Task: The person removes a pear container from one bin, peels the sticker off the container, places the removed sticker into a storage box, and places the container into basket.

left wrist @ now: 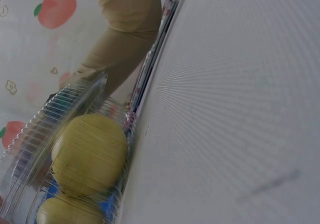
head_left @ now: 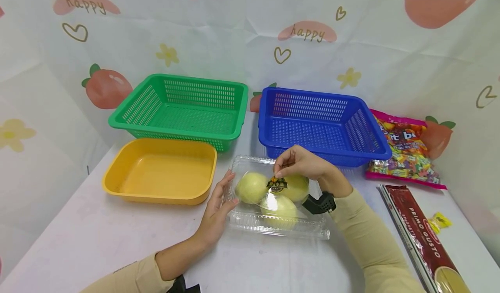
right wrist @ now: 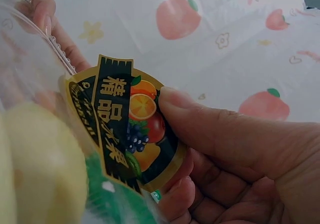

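Sticker (right wrist: 142,124) is pinched in our right hand (head_left: 298,165), clear box (head_left: 273,230) beneath, our left hand (head_left: 214,214), fingers apart, touching its side.

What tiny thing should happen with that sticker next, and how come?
Maybe lift the sticker gently, with the left grip steadying the box. The right grip pinches the sticker's edge, and the left grip touches the box's side, which should help stop sliding. I can't tell whether the sticker is coming off or going on, so slow seems best.
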`<state>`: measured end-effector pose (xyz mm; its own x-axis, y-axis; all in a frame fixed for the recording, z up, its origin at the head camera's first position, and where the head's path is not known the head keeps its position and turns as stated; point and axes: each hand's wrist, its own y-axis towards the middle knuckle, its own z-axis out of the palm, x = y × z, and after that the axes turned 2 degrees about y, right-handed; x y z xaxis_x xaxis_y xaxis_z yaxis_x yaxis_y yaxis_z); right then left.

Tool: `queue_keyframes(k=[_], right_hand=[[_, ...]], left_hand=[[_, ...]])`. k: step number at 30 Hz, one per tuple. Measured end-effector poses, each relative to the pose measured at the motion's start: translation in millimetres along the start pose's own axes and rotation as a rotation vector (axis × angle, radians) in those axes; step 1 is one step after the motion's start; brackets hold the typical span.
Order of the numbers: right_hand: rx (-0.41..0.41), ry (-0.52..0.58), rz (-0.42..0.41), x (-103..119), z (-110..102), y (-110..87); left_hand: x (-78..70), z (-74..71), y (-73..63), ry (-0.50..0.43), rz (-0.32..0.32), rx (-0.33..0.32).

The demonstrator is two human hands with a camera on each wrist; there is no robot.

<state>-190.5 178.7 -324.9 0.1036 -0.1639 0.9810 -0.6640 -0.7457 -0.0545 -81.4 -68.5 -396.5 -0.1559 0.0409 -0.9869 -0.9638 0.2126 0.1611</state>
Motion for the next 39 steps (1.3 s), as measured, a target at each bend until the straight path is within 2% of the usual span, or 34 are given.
queue_keyframes(k=[20, 29, 39], right_hand=[[0.021, 0.055, -0.066, -5.9, -3.2, -2.3], [0.060, 0.066, -0.121, -9.0, -3.3, -1.2], [0.073, -0.060, -0.108, -6.8, -0.3, 2.3]], left_hand=[[0.0, 0.9, 3.0, 0.007, 0.019, -0.008], [0.5, 0.8, 1.9, 0.000, 0.006, -0.012], [2.3, -0.6, 1.4, 0.007, 0.000, -0.016]])
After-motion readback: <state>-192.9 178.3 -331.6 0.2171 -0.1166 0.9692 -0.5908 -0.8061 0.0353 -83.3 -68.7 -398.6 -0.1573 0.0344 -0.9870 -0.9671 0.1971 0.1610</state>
